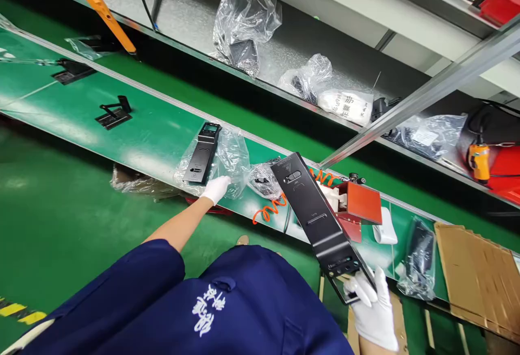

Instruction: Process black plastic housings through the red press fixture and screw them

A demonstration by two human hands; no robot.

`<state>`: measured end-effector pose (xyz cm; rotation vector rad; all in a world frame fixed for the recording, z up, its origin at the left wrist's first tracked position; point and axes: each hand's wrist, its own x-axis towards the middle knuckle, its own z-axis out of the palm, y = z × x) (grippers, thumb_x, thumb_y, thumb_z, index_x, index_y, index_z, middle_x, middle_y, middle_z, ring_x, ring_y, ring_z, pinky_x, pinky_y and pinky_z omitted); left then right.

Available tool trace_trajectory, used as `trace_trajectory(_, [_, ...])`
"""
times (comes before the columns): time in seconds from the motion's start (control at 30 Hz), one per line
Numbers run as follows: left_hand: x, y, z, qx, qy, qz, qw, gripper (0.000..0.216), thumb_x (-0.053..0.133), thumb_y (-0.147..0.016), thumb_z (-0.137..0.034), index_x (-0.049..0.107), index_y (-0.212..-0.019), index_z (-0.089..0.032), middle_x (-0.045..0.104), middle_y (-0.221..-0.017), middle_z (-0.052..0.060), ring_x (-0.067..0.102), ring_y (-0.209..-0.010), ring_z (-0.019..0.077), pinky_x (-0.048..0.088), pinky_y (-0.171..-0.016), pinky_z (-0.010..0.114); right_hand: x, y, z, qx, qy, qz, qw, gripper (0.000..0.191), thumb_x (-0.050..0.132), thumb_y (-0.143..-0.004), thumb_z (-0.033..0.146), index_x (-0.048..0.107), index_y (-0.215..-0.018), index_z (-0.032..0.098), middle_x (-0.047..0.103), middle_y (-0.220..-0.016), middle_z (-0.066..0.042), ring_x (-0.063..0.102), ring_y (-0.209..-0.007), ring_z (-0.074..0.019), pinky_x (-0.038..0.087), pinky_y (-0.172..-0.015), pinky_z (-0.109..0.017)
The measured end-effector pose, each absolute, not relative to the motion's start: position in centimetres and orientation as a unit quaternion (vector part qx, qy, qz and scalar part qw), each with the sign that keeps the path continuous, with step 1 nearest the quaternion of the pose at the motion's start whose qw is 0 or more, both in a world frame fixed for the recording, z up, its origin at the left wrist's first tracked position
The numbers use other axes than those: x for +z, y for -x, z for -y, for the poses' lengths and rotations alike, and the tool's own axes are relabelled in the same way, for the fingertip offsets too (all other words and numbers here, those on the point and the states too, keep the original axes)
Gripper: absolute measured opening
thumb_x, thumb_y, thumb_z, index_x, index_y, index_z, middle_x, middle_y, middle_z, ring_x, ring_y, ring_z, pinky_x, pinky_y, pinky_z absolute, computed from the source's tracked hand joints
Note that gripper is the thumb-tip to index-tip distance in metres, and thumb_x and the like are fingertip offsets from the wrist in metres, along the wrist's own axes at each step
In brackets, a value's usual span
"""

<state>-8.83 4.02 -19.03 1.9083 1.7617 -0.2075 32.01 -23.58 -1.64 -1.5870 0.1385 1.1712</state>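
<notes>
My right hand, in a white glove, grips a long black panel by its end with the rectangular opening. The panel is held up at a slant, with slots and printed marks on its face. My left hand, also gloved, has its fingers closed at the near edge of a clear plastic bag on the green bench. A second black panel of like shape lies on that bag, just beyond my left fingers. The fingertips of my left hand are hard to make out.
The green bench carries a small black bracket, a red box, an orange coiled hose, a bagged dark part and cardboard. Above it runs a shelf with bagged parts. An orange power screwdriver hangs at upper left.
</notes>
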Motion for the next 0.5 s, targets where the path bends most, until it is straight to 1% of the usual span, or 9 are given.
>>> trace_trajectory(0.07, [-18.4,7.4,-4.2,-0.056,-0.727,-0.632,0.262,0.038,0.041,-0.104,-0.034,0.073,-0.112,-0.015,0.074,-0.118,0.020,0.071,-0.110,0.0318,0.051,-0.094,0.038,-2.0,-32.2,24.2,0.491,0.673,-0.031,0.552,0.082,0.080,-0.058,0.070,0.035,-0.091,0.010,0.006,-0.054,0.005,0.015,-0.042,0.0034,0.040,-0.053,-0.020])
trace_trajectory(0.13, [-17.5,5.8,-4.2,-0.038,-0.741,-0.618,0.260,0.041,0.041,-0.106,-0.042,0.073,-0.106,-0.016,0.076,-0.113,0.018,0.072,-0.108,0.0314,0.051,-0.090,0.037,-2.6,-32.6,24.9,0.489,0.681,0.033,0.544,0.077,0.071,-0.069,0.074,0.033,-0.086,0.008,0.004,-0.053,0.004,0.014,-0.042,0.0032,0.040,-0.053,-0.019])
trace_trajectory(0.2, [-16.5,4.2,-4.2,-0.019,-0.750,-0.608,0.259,0.042,0.043,-0.105,-0.047,0.073,-0.101,-0.018,0.077,-0.107,0.015,0.073,-0.104,0.0301,0.051,-0.085,0.034,-2.9,-32.8,25.4,0.493,0.690,0.106,0.519,0.071,0.062,-0.078,0.075,0.037,-0.088,0.009,0.008,-0.052,0.003,0.017,-0.043,0.0029,0.042,-0.055,-0.018])
trace_trajectory(0.23, [-16.0,3.4,-4.2,-0.008,-0.754,-0.602,0.261,0.040,0.045,-0.105,-0.048,0.073,-0.100,-0.018,0.077,-0.104,0.013,0.073,-0.102,0.0287,0.051,-0.082,0.033,-2.9,-32.9,25.5,0.492,0.697,0.119,0.508,0.070,0.061,-0.078,0.075,0.040,-0.091,0.010,0.010,-0.051,0.003,0.018,-0.044,0.0027,0.043,-0.055,-0.019])
trace_trajectory(0.3, [-15.0,2.3,-4.3,0.017,-0.764,-0.587,0.266,0.036,0.047,-0.105,-0.046,0.071,-0.101,-0.020,0.078,-0.101,0.009,0.073,-0.097,0.0248,0.050,-0.079,0.029,-2.6,-32.5,25.2,0.472,0.726,0.091,0.492,0.074,0.067,-0.069,0.075,0.044,-0.100,0.012,0.018,-0.053,0.004,0.028,-0.047,0.0012,0.046,-0.056,-0.019])
trace_trajectory(0.37, [-13.9,1.5,-4.3,0.047,-0.772,-0.578,0.261,0.034,0.042,-0.108,-0.038,0.070,-0.106,-0.019,0.077,-0.100,0.008,0.073,-0.094,0.0218,0.050,-0.078,0.028,-2.2,-31.8,24.4,0.460,0.750,0.028,0.474,0.086,0.078,-0.054,0.073,0.043,-0.104,0.013,0.027,-0.058,0.004,0.040,-0.053,-0.0010,0.045,-0.055,-0.019])
trace_trajectory(0.4, [-13.5,1.2,-4.1,0.061,-0.775,-0.576,0.252,0.036,0.038,-0.109,-0.034,0.070,-0.107,-0.018,0.077,-0.101,0.009,0.073,-0.093,0.0214,0.050,-0.078,0.028,-2.1,-31.5,23.9,0.471,0.753,0.011,0.460,0.091,0.081,-0.048,0.072,0.041,-0.103,0.013,0.029,-0.060,0.003,0.042,-0.055,-0.0012,0.045,-0.055,-0.018])
trace_trajectory(0.43, [-13.0,1.0,-3.9,0.073,-0.779,-0.574,0.240,0.037,0.035,-0.109,-0.031,0.069,-0.108,-0.016,0.076,-0.101,0.011,0.072,-0.093,0.0217,0.050,-0.079,0.029,-2.1,-31.1,23.4,0.487,0.751,0.008,0.445,0.094,0.083,-0.045,0.072,0.039,-0.101,0.012,0.029,-0.060,0.004,0.041,-0.055,-0.0006,0.045,-0.055,-0.018])
trace_trajectory(0.5, [-12.4,0.7,-3.1,0.083,-0.793,-0.564,0.214,0.036,0.038,-0.109,-0.030,0.070,-0.103,-0.014,0.075,-0.098,0.013,0.072,-0.091,0.0233,0.049,-0.078,0.031,-2.4,-30.8,22.5,0.515,0.743,0.017,0.426,0.100,0.085,-0.040,0.074,0.032,-0.094,0.009,0.023,-0.060,0.005,0.033,-0.052,0.0025,0.046,-0.057,-0.020])
